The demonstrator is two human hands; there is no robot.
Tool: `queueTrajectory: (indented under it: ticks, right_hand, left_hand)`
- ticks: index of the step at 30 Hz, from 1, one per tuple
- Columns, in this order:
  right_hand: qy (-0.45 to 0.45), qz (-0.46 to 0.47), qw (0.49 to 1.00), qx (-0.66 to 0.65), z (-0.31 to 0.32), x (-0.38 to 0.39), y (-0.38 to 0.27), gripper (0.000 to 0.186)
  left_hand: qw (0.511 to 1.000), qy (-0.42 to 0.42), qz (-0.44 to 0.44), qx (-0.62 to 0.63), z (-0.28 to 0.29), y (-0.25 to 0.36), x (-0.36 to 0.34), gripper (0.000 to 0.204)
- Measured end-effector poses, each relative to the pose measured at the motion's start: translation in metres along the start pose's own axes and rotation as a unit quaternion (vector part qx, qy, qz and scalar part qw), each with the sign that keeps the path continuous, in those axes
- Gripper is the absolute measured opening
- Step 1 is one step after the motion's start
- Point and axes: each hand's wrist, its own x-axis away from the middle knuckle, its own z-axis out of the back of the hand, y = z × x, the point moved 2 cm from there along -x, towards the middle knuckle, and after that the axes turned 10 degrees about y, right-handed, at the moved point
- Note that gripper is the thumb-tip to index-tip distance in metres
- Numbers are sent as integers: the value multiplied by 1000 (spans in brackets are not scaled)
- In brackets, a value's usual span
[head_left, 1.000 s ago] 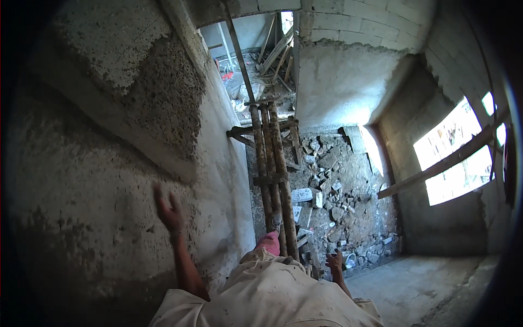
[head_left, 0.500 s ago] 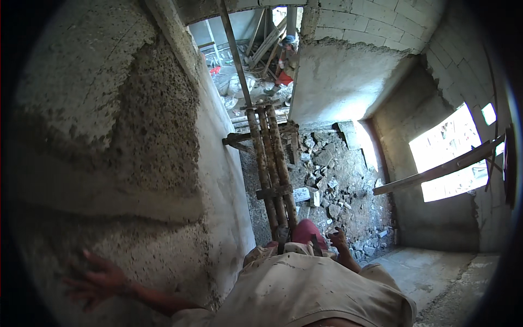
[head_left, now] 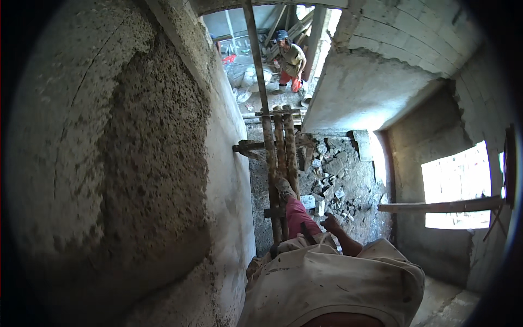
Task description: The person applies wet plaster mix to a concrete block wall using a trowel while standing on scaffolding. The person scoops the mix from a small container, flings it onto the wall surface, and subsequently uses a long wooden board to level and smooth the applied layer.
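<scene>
My right hand [head_left: 330, 222] hangs beside my thigh, its fingers loosely bent and a little apart, with nothing seen in it. It touches nothing and is nearest to my pink trouser leg [head_left: 299, 218]. My left hand is out of view. Under me runs a narrow walkway of round wooden poles [head_left: 280, 147], lashed side by side over a crosspiece [head_left: 250, 146]. One of my feet [head_left: 284, 188] is planted on the poles. At my left stands a wall with a rough, pitted plaster patch [head_left: 158, 141].
Broken blocks and rubble [head_left: 329, 174] cover the floor below. A long plank [head_left: 441, 206] juts across a bright window opening [head_left: 457, 180]. An upright pole [head_left: 255, 54] rises at the walkway's far end. Beyond the doorway, a person [head_left: 292, 60] in a cap and red shorts stands among timber.
My left hand, spread against the wall before, has gone out of view. One leg has stepped forward along the poles. The person beyond the doorway has straightened up.
</scene>
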Motion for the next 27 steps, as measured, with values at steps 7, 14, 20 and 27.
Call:
queueTrajectory:
  ticks: [7, 14, 20, 27]
  right_hand:
    - [-22, 129, 991, 24, 36, -195, -186, 61]
    - [21, 305, 952, 11, 85, -302, -353, 62]
    - [30, 291, 953, 81, 71, -341, -357, 60]
    - [-52, 244, 968, -17, 82, -356, -418, 65]
  left_hand:
    - [994, 13, -10, 104, -3, 31, -15, 66]
    - [998, -58, 32, -3, -5, 58, -9, 62]
    - [998, -52, -33, 23, -11, 63, -18, 61]
    - [990, -44, -119, -61, -4, 41, -24, 63]
